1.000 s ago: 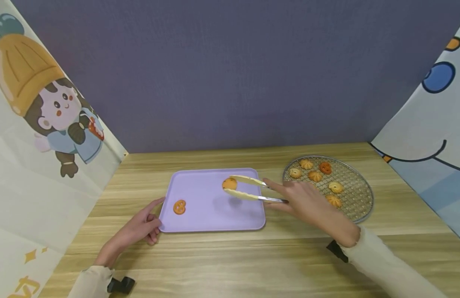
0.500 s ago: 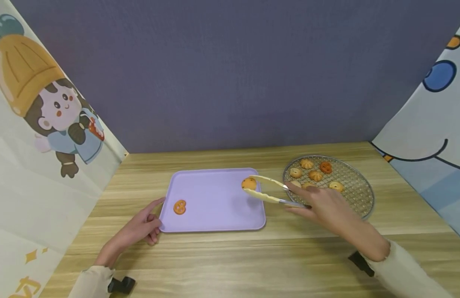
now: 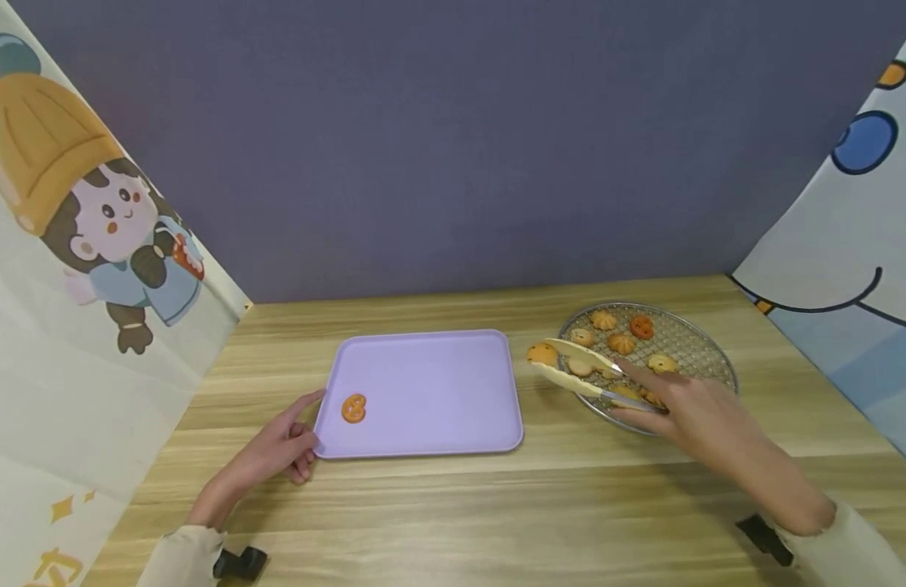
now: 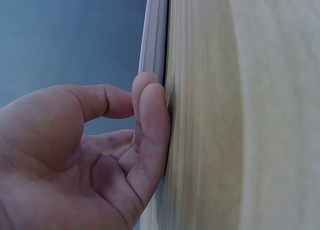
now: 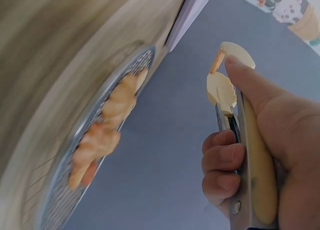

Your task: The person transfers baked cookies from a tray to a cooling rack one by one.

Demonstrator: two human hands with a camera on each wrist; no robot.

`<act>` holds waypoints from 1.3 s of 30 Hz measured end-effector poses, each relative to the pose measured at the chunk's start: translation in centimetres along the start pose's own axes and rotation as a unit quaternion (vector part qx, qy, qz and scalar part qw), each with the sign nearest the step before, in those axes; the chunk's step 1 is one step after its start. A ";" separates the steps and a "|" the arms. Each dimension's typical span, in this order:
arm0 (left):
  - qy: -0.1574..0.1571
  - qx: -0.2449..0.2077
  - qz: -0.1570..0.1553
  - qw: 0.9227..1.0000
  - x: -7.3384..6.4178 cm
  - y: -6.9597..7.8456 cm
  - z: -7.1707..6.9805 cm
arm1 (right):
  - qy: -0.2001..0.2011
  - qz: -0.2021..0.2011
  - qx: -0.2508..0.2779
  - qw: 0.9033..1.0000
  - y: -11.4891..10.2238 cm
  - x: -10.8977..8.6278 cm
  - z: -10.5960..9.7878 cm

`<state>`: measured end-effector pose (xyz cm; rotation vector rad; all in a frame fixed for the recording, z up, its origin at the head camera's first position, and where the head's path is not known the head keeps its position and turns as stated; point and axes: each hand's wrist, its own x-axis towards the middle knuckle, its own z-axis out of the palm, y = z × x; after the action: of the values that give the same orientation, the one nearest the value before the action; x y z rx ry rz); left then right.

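My right hand (image 3: 705,416) grips tongs (image 3: 570,381) with pale yellow scalloped tips. Between those tips sits a round golden cookie (image 3: 542,354), raised left of the wire rack (image 3: 698,350); in the right wrist view this cookie (image 5: 217,61) shows edge-on. Fingers and thumb wrap the metal handle of the tongs (image 5: 261,185). On the left, my left hand (image 3: 276,447) holds the near-left corner of a lilac tray (image 3: 438,391), thumb and fingertips at its rim. One pretzel-shaped cookie (image 3: 353,408) lies in the tray's left part.
Several cookies lie on the round rack, among them a flower-shaped cookie (image 3: 603,319) and a reddish pretzel cookie (image 3: 641,327). The wooden table (image 3: 423,522) ends at a dark blue wall panel (image 3: 453,163). Printed side panels flank both ends.
My right hand has moved right with the tongs and round cookie, from over the tray to the rack's left edge. The left hand and tray have stayed put.
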<state>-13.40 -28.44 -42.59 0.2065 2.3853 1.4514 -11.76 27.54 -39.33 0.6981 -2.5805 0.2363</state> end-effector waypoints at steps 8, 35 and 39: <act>-0.002 -0.002 0.005 1.000 0.0 -0.2 0.0 | -0.015 0.050 -0.004 0.999 1.8 -2.0 -0.3; 0.007 0.007 -0.002 1.000 0.1 -0.3 0.0 | -0.021 0.167 -0.043 0.985 10.6 -6.5 -1.9; 0.008 0.010 -0.001 1.000 0.1 -0.4 0.0 | -0.031 0.182 -0.044 0.982 12.2 -6.9 -1.6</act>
<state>-13.47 -28.61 -42.92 0.1990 2.4128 1.4330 -12.14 41.47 -41.72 0.1988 -2.7454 0.2159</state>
